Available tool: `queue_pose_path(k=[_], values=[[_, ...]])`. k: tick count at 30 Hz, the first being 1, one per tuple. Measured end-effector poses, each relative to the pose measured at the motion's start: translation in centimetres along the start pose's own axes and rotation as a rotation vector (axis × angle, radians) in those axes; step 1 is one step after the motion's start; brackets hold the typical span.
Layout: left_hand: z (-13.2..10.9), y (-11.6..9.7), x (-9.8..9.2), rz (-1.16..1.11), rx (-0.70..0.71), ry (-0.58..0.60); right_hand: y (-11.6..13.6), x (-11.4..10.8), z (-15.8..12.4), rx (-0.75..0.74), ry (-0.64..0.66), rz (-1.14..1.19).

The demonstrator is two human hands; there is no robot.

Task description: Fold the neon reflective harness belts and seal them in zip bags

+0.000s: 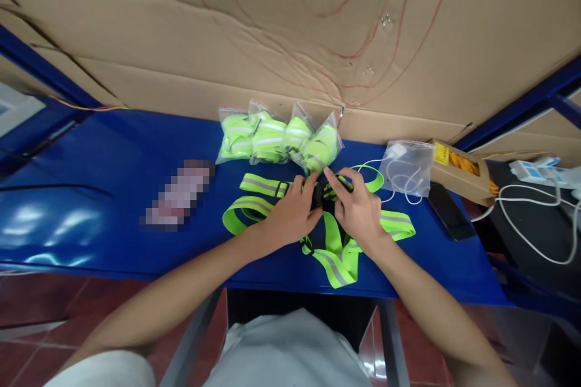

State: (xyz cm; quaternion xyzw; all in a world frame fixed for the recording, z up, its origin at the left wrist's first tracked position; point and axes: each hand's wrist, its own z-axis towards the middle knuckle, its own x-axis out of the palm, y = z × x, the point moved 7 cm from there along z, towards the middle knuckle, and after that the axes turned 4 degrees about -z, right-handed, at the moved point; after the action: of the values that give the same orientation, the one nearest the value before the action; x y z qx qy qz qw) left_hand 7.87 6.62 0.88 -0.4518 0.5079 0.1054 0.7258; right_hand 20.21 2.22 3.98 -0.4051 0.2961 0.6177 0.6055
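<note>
The black buckle (318,193) is mostly hidden between the two hands, so its shape is hard to see. The left hand (290,214) and the right hand (358,208) meet over it, and the fingers (338,180) of both hands pinch it from each side. The buckle is part of a bright green strap (338,260) with shiny grey stripes. The strap lies flat on the blue tabletop (91,193), looping out left and right of the fingers and down toward the near edge. A blurred patch (179,196) well to the left of the fingers cannot be made out.

There is open room to the left of the fingers. Just behind the fingers sit four clear bags (276,139) of folded green straps, against a brown cardboard wall (227,30). To the right of the fingers lie a clear bag with a white cable (406,169), a dark phone (449,211) and a small brown box (460,172).
</note>
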Motion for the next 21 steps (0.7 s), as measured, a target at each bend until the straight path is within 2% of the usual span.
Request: queue_pose_path(k=[4,9,13,18,21], values=[[-0.3,0.5,0.4,-0.141,-0.003,0.080,-0.1,0.1,-0.6,0.024,0.022,-0.039],[0.1,1.3,-0.4,-0.176,-0.045,-0.016,-0.3,0.0,-0.5,0.044,-0.009,-0.095],[0.1,1.1,-0.8,-0.099,-0.053,-0.019,0.8,0.0,-0.6,-0.050,-0.021,-0.104],[-0.2,0.9,-1.2,0.020,-0.069,-0.043,0.1,-0.1,-0.7,0.039,-0.039,-0.122],[-0.4,0.6,-1.0,0.072,-0.056,-0.020,0.6,0.3,-1.0,-0.011,-0.035,-0.111]])
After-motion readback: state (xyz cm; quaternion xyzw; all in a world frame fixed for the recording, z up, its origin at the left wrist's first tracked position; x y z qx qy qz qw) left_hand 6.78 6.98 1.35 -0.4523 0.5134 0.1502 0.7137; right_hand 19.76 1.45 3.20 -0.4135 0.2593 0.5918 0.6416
